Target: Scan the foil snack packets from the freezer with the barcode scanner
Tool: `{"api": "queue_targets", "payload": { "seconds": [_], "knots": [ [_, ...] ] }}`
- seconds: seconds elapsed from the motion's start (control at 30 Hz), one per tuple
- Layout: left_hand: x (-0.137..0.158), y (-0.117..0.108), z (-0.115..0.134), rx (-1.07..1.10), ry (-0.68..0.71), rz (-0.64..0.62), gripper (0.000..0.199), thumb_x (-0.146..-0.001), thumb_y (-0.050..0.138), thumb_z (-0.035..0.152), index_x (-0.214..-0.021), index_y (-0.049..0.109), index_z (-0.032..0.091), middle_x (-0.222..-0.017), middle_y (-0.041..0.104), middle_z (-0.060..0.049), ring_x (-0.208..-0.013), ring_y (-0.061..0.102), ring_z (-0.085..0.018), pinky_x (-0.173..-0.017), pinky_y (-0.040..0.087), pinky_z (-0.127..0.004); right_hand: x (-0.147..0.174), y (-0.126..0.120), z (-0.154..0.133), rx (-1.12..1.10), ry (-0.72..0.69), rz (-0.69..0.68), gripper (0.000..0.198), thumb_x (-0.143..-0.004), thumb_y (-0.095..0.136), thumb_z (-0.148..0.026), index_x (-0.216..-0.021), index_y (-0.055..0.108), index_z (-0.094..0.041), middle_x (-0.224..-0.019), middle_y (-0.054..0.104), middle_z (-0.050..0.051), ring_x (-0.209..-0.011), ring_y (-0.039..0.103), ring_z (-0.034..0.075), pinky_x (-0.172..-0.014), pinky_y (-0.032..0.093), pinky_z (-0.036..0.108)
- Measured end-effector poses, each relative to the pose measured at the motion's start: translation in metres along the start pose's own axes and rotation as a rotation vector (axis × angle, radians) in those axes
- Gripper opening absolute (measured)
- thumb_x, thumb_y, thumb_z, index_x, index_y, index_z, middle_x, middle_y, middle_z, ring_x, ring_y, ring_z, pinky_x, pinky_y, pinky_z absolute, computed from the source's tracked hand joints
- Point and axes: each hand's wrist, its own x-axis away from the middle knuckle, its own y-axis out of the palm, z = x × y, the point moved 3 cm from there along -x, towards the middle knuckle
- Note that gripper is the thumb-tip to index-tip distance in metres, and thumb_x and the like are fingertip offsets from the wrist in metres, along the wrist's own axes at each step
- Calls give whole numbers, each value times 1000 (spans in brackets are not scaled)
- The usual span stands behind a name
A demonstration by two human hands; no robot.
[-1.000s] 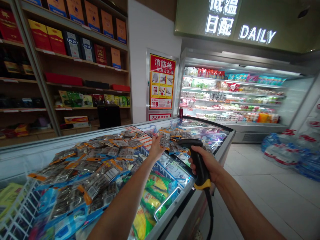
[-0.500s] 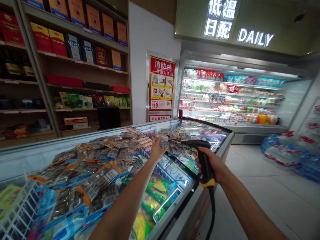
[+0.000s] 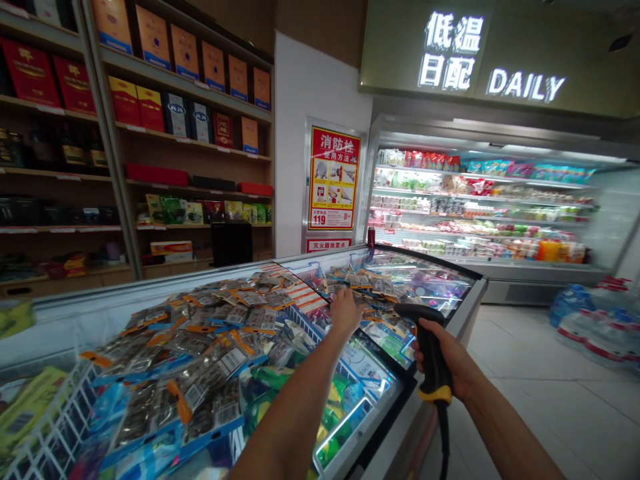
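Note:
My right hand (image 3: 447, 357) is closed around the grip of a black and yellow handheld barcode scanner (image 3: 429, 353), its cable hanging down. The scanner's head points left, over the freezer's edge. My left hand (image 3: 347, 310) is at the near side of a pile of small snack packets (image 3: 377, 283) on the freezer's glass lid. Its fingers are curled and partly hidden behind the hand, so what they hold does not show. Left of my arm, a bigger heap of similar packets (image 3: 200, 340) with orange and blue edges lies in the open freezer section.
A white wire basket (image 3: 55, 427) and green bags (image 3: 265, 393) are in the chest freezer (image 3: 440, 393). A red can (image 3: 371, 237) stands on its far edge. Shelves with boxes (image 3: 187, 120) are behind, a lit chiller (image 3: 480, 200) at right, and bottled water packs (image 3: 595, 333) on the floor.
My left hand held up a packet before; now it is farther right at the pile, and that packet no longer shows. The scanner remains in my right hand. The view has shifted left.

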Motion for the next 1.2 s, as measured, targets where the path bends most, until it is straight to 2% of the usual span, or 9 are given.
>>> {"api": "queue_targets", "payload": {
  "seconds": [0.13, 0.3, 0.43, 0.57, 0.73, 0.87, 1.03, 1.13, 1.2],
  "knots": [
    [-8, -34, -44, -182, -98, 93, 36, -75, 46, 34, -104, 51, 14, -110, 50, -15, -105, 44, -29, -85, 34, -40, 0, 4, 1, -7, 0, -15, 19, -72, 54, -34, -68, 49, -16, -46, 49, -4, -34, 45, 7, -32, 38, 20],
    [-26, -64, -96, -254, -189, 65, 38, -75, 43, 26, -110, 49, 11, -119, 45, -19, -112, 38, -32, -88, 32, -44, -3, 10, 0, -6, 7, -50, 17, -73, 53, -34, -70, 50, -17, -47, 49, -4, -35, 44, 7, -32, 38, 20],
    [-52, -66, -115, -389, -197, 25, 41, -75, 42, 22, -115, 48, 14, -128, 37, -18, -119, 31, -34, -91, 26, -49, -12, 10, 0, -13, 8, -71, 17, -72, 54, -34, -72, 50, -17, -49, 50, -3, -35, 44, 8, -32, 38, 20],
    [-84, -61, -136, -497, -202, -41, 45, -77, 39, 30, -120, 44, 19, -137, 26, -15, -125, 18, -36, -92, 18, -57, -25, 2, -2, -23, 7, -43, 18, -72, 55, -34, -71, 50, -17, -51, 51, -2, -36, 45, 8, -33, 38, 20],
    [-102, -50, -162, -544, -248, -180, 47, -76, 37, 47, -114, 51, 24, -131, 38, -13, -121, 24, -40, -89, 13, -62, -35, -2, -6, -21, 15, -20, 18, -72, 53, -35, -72, 52, -17, -50, 50, -2, -35, 44, 8, -32, 38, 21],
    [-86, -52, -157, -544, -203, -195, 43, -76, 37, 47, -110, 53, 25, -127, 43, -11, -118, 29, -38, -88, 15, -62, -35, 4, -6, -28, 5, -31, 17, -72, 53, -34, -70, 51, -17, -49, 50, -2, -35, 44, 8, -32, 39, 21],
    [-46, -64, -129, -457, -105, -241, 34, -77, 40, 41, -103, 57, 27, -124, 46, -10, -117, 32, -34, -88, 17, -61, -23, 19, -1, -8, 30, -89, 17, -73, 53, -34, -70, 51, -17, -48, 50, -3, -35, 45, 8, -32, 38, 20],
    [-22, -65, -105, -391, 0, -289, 18, -73, 48, 30, -81, 64, 25, -107, 58, -9, -110, 41, -32, -89, 20, -57, -12, 29, 3, -13, 45, -125, 18, -73, 52, -34, -69, 50, -17, -48, 49, -4, -35, 45, 8, -32, 38, 20],
    [-9, -63, -90, -287, 13, -270, 10, -69, 54, 22, -66, 63, 21, -91, 63, -8, -103, 47, -31, -89, 24, -52, -5, 34, 4, -13, 47, -150, 18, -72, 53, -34, -69, 50, -17, -47, 49, -4, -35, 45, 8, -32, 38, 20]
  ]
}}
